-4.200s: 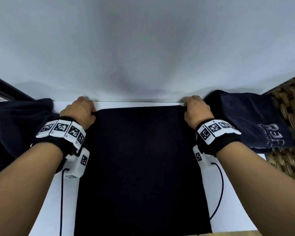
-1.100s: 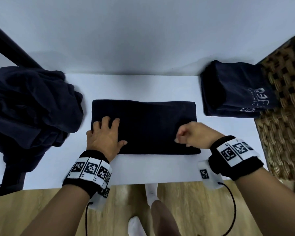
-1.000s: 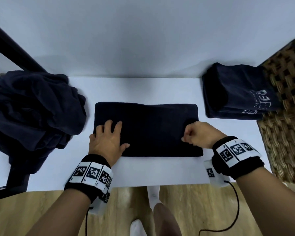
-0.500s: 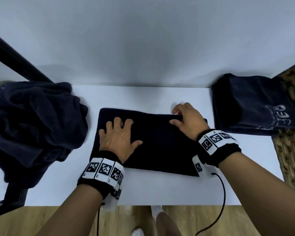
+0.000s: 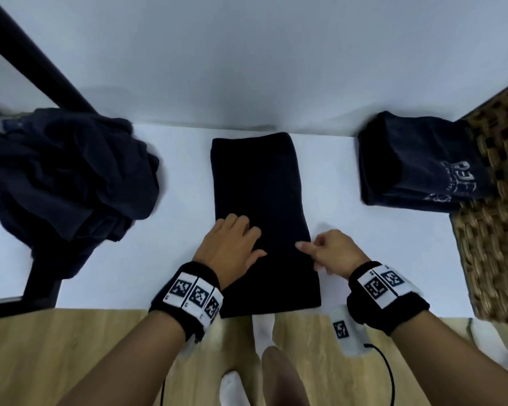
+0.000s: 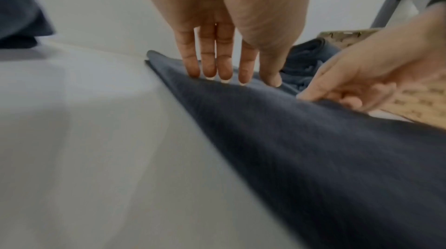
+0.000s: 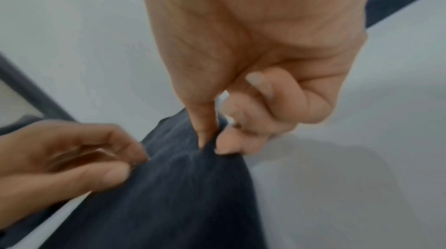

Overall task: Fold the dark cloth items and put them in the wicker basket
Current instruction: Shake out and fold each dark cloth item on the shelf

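A folded dark cloth (image 5: 258, 194) lies lengthwise on the white table (image 5: 349, 230), its near end at the table's front edge. My left hand (image 5: 232, 247) rests flat on its left side, fingers (image 6: 212, 62) straight on the fabric (image 6: 313, 148). My right hand (image 5: 332, 253) pinches the cloth's right edge (image 7: 205, 157) between thumb and forefinger. The wicker basket (image 5: 499, 230) stands at the far right, with a folded dark garment (image 5: 417, 162) with white print leaning out of it onto the table.
A heap of unfolded dark clothes (image 5: 65, 183) lies at the table's left end. A black bar (image 5: 35, 63) slants down behind it. A white wall rises behind the table. Wooden floor (image 5: 71, 353) and my legs show below the front edge.
The folded cloth has turned from lying crosswise to lengthwise. My right hand moved from its far edge to its right edge near me. The left hand stayed flat on it.
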A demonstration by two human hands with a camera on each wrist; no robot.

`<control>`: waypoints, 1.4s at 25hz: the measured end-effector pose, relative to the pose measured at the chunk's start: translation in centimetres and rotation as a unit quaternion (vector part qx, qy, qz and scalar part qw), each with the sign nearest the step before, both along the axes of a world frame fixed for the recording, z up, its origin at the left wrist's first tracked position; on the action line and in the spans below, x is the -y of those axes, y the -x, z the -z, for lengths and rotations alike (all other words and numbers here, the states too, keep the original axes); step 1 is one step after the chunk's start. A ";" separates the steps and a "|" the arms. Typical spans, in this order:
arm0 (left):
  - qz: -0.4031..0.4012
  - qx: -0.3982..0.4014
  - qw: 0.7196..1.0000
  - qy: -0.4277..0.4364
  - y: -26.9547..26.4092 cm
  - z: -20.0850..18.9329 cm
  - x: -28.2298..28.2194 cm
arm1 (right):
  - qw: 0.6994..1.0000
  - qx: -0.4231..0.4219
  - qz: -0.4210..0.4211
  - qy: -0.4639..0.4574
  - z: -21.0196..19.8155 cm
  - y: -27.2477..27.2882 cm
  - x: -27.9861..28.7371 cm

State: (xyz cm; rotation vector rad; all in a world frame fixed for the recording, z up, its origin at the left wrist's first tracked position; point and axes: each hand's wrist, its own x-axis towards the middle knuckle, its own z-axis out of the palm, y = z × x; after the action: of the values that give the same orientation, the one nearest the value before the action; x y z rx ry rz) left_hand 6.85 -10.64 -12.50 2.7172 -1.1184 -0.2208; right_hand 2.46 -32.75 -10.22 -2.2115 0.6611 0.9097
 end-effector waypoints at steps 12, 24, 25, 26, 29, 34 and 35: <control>-0.012 -0.024 0.983 -0.182 10.3 1.6 -4.6 | 0.821 0.311 -0.417 0.236 4.1 11.6 -1.6; -0.323 -0.281 0.783 0.452 0.4 -6.5 -2.9 | 0.889 0.439 0.087 -0.097 -4.0 3.3 -2.9; -0.362 -0.311 0.725 0.497 -1.7 -6.8 -1.8 | 0.882 0.441 0.127 -0.104 -4.0 0.9 -2.6; -0.388 -0.336 0.687 0.515 -3.6 -6.8 -1.1 | 0.879 0.436 0.158 -0.108 -3.7 -1.3 -2.3; -0.422 -0.415 0.650 0.477 -8.1 -5.1 0.7 | 0.891 0.381 0.213 -0.127 -0.9 -6.9 -0.9; -0.439 -0.453 0.660 0.409 -11.3 -1.4 1.0 | 0.911 0.310 0.234 -0.140 2.8 -11.4 0.5; -0.447 -0.443 0.662 0.407 -11.4 -0.8 1.0 | 0.915 0.296 0.235 -0.140 3.2 -11.6 0.7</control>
State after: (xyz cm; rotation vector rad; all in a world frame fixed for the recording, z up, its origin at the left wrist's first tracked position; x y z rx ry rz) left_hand 18.25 -11.67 -11.68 1.6049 0.3952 -0.5910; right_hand 14.02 -33.44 -13.45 -1.8066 0.6664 0.0642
